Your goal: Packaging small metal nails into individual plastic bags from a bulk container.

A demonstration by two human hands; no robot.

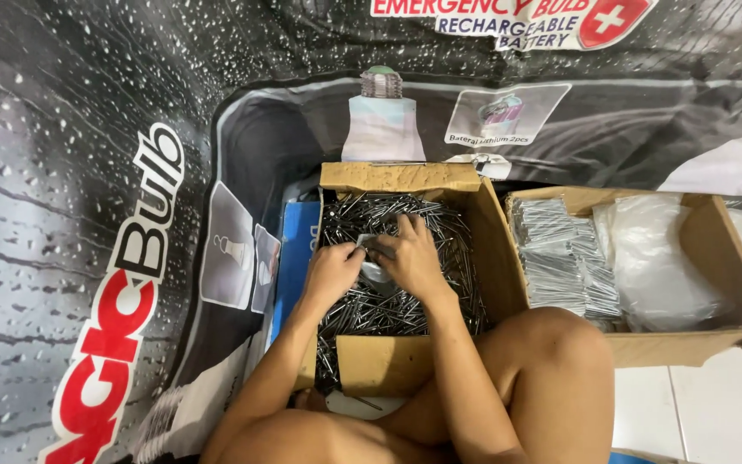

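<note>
A cardboard box [405, 178] in front of me is filled with several loose dark steel nails [371, 311]. Both hands are inside it, close together over the heap. My left hand [331, 271] has its fingers closed on a few nails at its fingertips. Touching it from the right, my right hand [412, 255] pinches at the same small bunch of nails [369, 250], its other fingers spread over the pile. A pale round thing lies under the hands, mostly hidden.
A second cardboard box [723, 249] stands to the right with neat bundles of nails [560, 253] and clear plastic bags [654, 258]. A printed dark banner [88, 215] covers the floor and wall. My bare knee [551, 344] rests beside the boxes. White tile [714, 412] shows at right.
</note>
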